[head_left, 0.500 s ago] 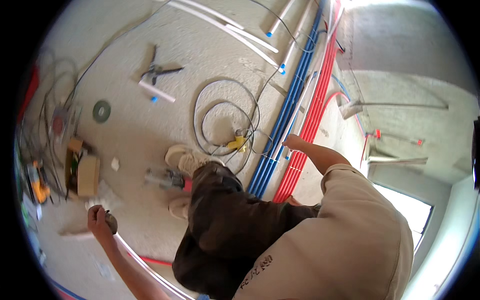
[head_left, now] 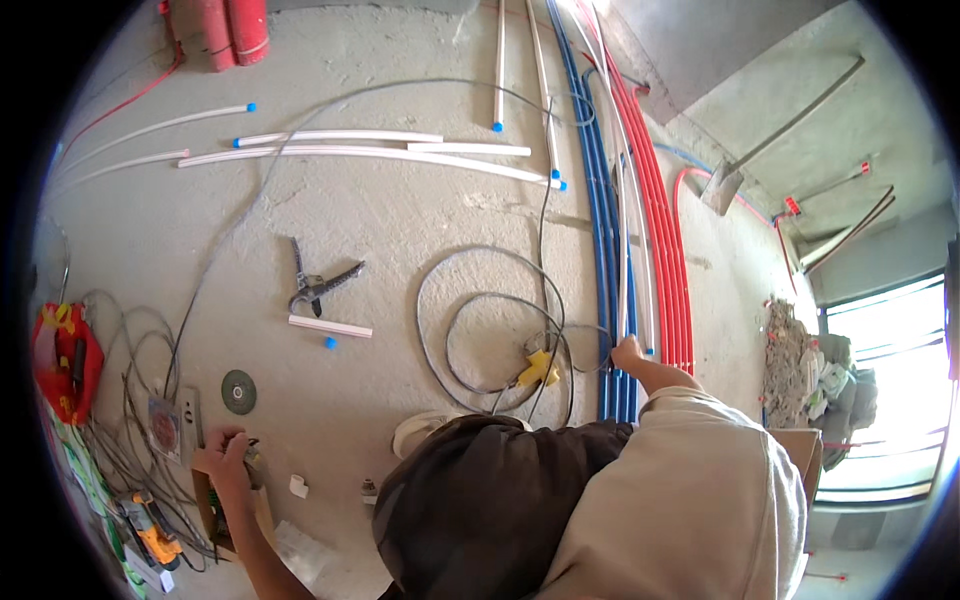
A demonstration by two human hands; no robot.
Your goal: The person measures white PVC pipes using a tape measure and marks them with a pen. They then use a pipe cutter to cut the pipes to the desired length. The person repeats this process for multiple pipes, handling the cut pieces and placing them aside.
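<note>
My left hand (head_left: 222,458) is over a small cardboard box (head_left: 264,518) on the floor, its fingers closed around something small and greyish that I cannot make out. On the other side, my right hand (head_left: 628,353) grips the lower end of a long white pipe (head_left: 622,255). That pipe lies along a bundle of blue pipes (head_left: 604,250), and several red pipes (head_left: 664,250) run parallel to its right. A black-handled pair of pliers or cutters (head_left: 316,283) lies spread on the concrete, close to a short white pipe piece (head_left: 330,327) and a small blue cap (head_left: 330,343).
A grey cable (head_left: 420,300) with a yellow connector (head_left: 538,368) coils ahead of my knees. More white pipes (head_left: 360,152) lie farther off. At left are a dark disc (head_left: 239,391), tangled cables (head_left: 130,400), a red tool bag (head_left: 68,365) and an orange power tool (head_left: 152,532).
My view has swung so more of the far floor shows. My left hand has come to the cardboard box from beside it. My right hand stays at the white pipe's end.
</note>
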